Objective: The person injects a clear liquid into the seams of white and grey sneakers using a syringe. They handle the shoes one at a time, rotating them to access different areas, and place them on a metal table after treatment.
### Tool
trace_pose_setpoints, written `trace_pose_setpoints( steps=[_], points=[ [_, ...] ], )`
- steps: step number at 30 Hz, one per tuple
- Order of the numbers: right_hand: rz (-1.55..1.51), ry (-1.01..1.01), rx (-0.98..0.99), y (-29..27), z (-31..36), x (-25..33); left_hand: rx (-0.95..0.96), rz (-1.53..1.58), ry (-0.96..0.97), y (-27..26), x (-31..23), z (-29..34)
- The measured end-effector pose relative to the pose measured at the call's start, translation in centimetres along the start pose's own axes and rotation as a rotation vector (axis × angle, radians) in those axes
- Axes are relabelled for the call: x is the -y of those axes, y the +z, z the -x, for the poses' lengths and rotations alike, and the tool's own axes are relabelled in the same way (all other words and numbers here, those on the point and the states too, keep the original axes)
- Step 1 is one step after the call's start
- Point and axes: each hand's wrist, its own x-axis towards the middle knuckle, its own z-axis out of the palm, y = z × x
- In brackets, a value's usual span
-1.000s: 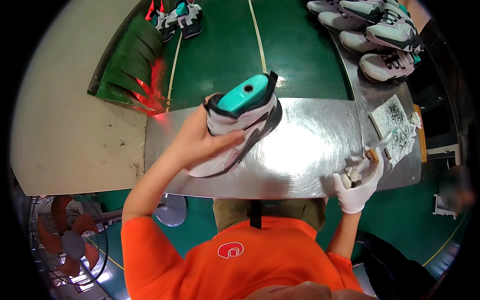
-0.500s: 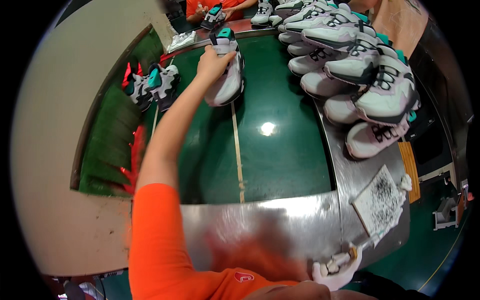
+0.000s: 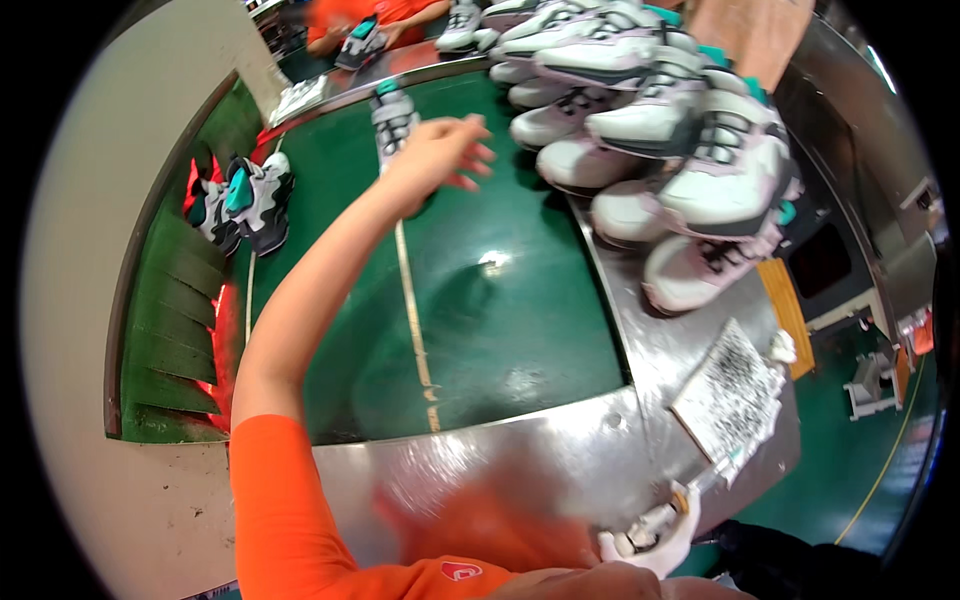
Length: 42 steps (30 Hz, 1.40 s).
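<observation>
Nearest, at the lower right, the gloved right hand [image 3: 668,552] is curled round a slim tool [image 3: 712,474] with a pale teal tip; small whitish lumps sit by its palm, too blurred to identify. The tip lies by the near corner of a black-speckled white board [image 3: 728,395] on the right part of the steel table [image 3: 560,430]. A crumpled white wad [image 3: 783,347] rests just beyond it.

Farther off, the bare left hand [image 3: 440,152] is stretched out over the green belt [image 3: 490,345], its fingers loosely apart and clamped on nothing. Half a second ago they were wrapped round 1 shoe [image 3: 393,112]; now that shoe stands on the far part of the belt, opening away and toe toward the person, partly hidden behind the hand. I cannot tell whether the wrist touches it. So it is out of the person's grip, and the left hand is free.

As for things that hold others, this shoe has a teal insert [image 3: 388,87] in its opening. At the left, 2 more shoes [image 3: 264,205] stand together beside the green flaps [image 3: 155,340], teal showing inside too. To the right rises a heaped shoe pile [image 3: 640,128]. At the far end, a co-worker in orange sleeves [image 3: 340,12] holds 1 shoe.
</observation>
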Motion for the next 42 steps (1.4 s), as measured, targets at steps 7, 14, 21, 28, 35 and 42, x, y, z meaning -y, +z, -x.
trace_pose_setpoints(
  steps=[7,14,21,28,35,42],
  points=[
    [-0.055,-0.196,-0.057,0.5,-1.4,0.9,0.520,0.993,-0.333,19.8,-10.2,1.0],
    [-0.111,-0.358,-0.042,-0.2,-1.7,1.0,0.125,1.233,-0.237,19.7,-10.5,14.0],
    [-0.280,-0.282,0.105,-1.7,-2.5,2.3,-0.355,0.656,-0.310,11.6,-7.4,42.0],
    [-0.150,-0.098,0.273,-1.6,-6.5,1.2,0.230,0.773,-0.957,14.7,-7.0,49.5],
    [-0.190,-0.171,0.311,-6.3,-4.9,3.3,0.129,-1.032,0.587,8.2,-14.4,40.6],
    [0.067,-0.162,0.371,-7.6,-6.8,3.0,0.069,-1.139,0.648,4.8,-8.1,42.8]
  ],
)
